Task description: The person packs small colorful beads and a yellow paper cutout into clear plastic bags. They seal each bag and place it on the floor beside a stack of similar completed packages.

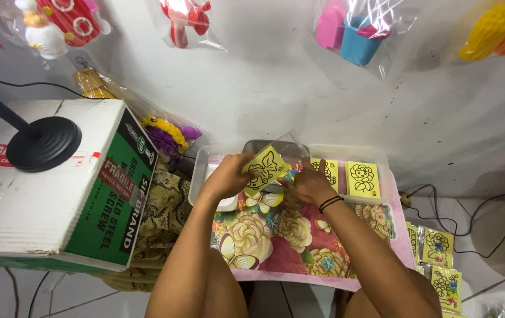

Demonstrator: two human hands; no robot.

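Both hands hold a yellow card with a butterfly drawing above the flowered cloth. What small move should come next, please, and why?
Probably the right hand should pull the clear sleeve fully over the yellow card while the left hand steadies it. The plastic shows only behind the card's top edge, and finished packed cards lie at the right, so this one seems not yet bagged.

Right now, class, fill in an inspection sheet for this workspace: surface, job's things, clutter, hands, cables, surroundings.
Surface: flowered cloth over a low table.
Job's things: yellow picture card held over a clear tray with more yellow cards.
Clutter: cardboard box bearing a black round stand base; bagged cards on the floor.
Hands: left hand and right hand both grip the card.
Cables: black cables on the floor.
Surroundings: bagged toys hang on the white wall.
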